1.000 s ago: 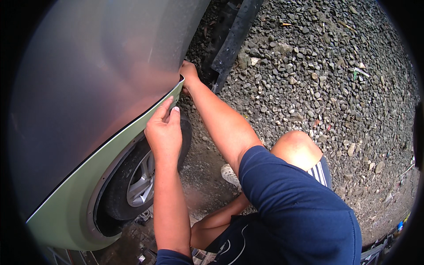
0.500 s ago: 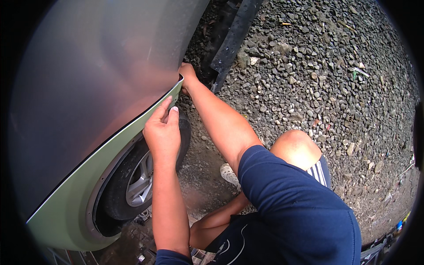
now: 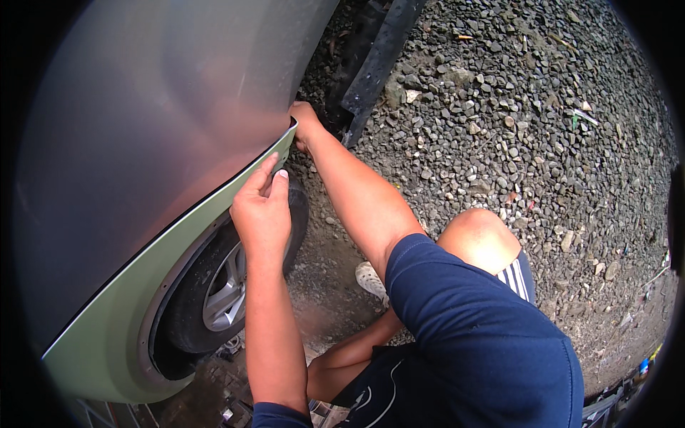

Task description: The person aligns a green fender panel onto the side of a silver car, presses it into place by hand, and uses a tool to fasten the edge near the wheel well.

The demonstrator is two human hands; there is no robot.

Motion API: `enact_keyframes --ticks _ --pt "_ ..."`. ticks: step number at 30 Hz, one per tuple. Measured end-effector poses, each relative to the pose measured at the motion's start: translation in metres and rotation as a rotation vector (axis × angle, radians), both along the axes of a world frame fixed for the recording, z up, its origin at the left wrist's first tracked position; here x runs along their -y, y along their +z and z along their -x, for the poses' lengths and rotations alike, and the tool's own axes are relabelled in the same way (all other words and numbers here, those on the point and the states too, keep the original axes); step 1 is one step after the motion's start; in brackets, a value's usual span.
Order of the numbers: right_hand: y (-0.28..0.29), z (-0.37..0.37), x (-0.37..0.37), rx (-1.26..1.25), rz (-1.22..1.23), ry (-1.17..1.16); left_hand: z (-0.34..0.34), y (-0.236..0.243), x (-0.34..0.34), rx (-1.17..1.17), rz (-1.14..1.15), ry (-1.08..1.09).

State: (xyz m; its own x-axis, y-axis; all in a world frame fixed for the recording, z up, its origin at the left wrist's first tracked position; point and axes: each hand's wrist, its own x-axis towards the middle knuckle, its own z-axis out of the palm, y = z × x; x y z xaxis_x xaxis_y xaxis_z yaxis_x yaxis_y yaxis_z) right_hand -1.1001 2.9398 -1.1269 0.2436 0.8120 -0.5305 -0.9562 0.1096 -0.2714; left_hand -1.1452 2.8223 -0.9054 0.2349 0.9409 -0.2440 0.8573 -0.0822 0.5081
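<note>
A pale green car fender [image 3: 128,321] curves along a large grey hood [image 3: 164,128]. My left hand [image 3: 260,207] lies against the fender close to its front tip, fingers stretched out and thumb apart. At that tip, my right hand [image 3: 307,127] is curled around the front end of the fender, beside the hood's corner. Its fingertips are hidden behind the panel. Below the left hand, a black tyre with a silver wheel [image 3: 227,292] sits inside the wheel arch, partly covered by my left forearm.
Grey gravel [image 3: 499,128] spreads over the right side. A long dark bumper-like piece [image 3: 374,68] lies beyond my right hand. My bent knee [image 3: 478,242] and a light perforated shoe [image 3: 371,282] are near the wheel. Bits of litter dot the stones.
Both hands keep nearly the same places on the fender. The view has shifted very slightly.
</note>
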Motion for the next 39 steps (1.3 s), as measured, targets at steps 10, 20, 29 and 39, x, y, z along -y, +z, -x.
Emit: enact_keyframes --ticks 10,20,29,39 --pt "-0.001 -0.005 -0.005 0.002 0.071 0.110 0.011 -0.005 -0.003 0.026 -0.053 -0.040" --pt "-0.011 0.007 -0.010 -0.099 -0.028 0.049 0.015 -0.007 -0.004 0.021 -0.055 -0.046" --pt "-0.011 0.006 -0.011 0.007 0.108 0.137 0.017 -0.006 -0.004 0.013 -0.057 -0.042" --pt "-0.001 -0.006 -0.008 -0.146 0.063 0.085 0.012 -0.004 -0.005 0.005 -0.040 -0.062"
